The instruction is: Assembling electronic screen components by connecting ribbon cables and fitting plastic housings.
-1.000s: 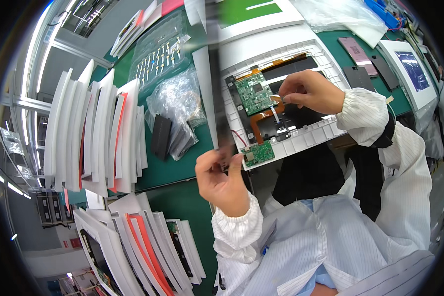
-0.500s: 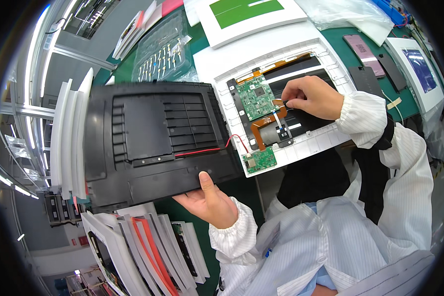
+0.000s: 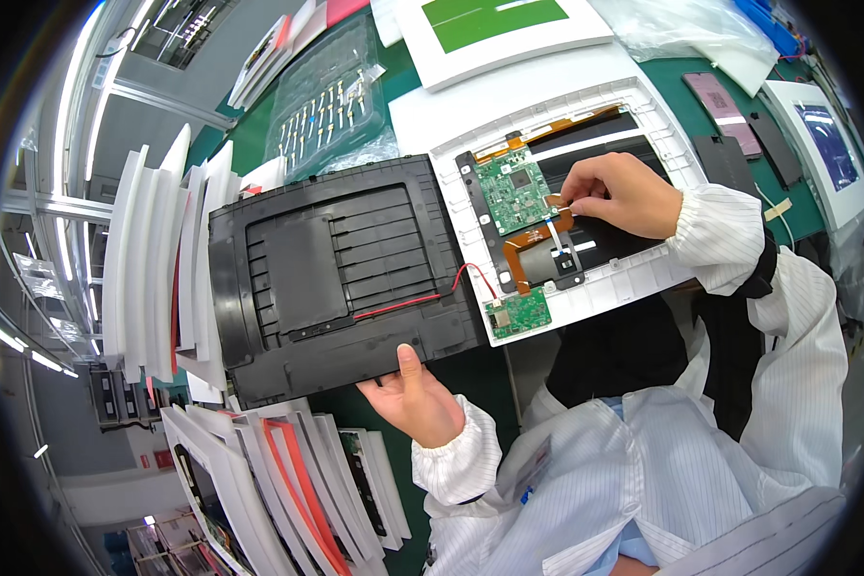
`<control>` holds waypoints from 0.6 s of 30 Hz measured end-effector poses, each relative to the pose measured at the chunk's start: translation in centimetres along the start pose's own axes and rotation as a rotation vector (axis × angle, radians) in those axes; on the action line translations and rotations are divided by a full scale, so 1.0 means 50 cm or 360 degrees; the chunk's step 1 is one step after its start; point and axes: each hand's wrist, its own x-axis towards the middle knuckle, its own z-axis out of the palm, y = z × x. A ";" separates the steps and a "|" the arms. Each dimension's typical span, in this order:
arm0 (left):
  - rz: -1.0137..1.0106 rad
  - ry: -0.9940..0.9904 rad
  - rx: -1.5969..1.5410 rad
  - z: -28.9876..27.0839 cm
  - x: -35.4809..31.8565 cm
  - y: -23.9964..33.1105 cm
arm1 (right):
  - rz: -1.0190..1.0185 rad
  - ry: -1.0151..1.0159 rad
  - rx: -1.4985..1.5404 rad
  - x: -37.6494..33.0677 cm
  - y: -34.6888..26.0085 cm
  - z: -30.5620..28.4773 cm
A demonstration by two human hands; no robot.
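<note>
My left hand [image 3: 415,401] grips the near edge of a black plastic back cover [image 3: 302,264], thumb on top and fingers underneath. A red wire [image 3: 398,305] runs from the cover to a small green board [image 3: 522,313] at the corner of an opened white-framed display unit [image 3: 634,272]. Over that unit my right hand [image 3: 634,197] is closed, thumb and forefinger pinched at the end of an orange flex cable [image 3: 559,223]. The pinch is beside the right edge of the larger green circuit board [image 3: 504,190]; the fingertips hide whether the cable is seated.
White panels [image 3: 149,269] stand on edge at the left, with more framed units [image 3: 298,480] at lower left. A clear tray of small metal parts [image 3: 322,110] lies beyond the cover. A white unit with a green screen [image 3: 494,24], a pink phone [image 3: 720,115] and another framed display [image 3: 821,144] lie around.
The black cover has come down flatter and its far left edge has swung rightward, showing more panels behind. The right hand stays pinched at the flex cable. The whole view has shifted slightly.
</note>
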 end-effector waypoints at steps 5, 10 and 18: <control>-0.0030 0.0017 -0.0001 0.001 -0.004 0.007 | 0.0023 0.0021 0.0001 -0.013 0.000 -0.004; 0.0913 0.0789 0.0826 -0.008 -0.024 0.016 | 0.0044 0.0024 -0.0013 -0.016 -0.011 0.002; 0.0855 -0.1377 0.1556 0.247 0.057 0.035 | -0.0015 0.0153 -0.0074 -0.028 0.009 0.031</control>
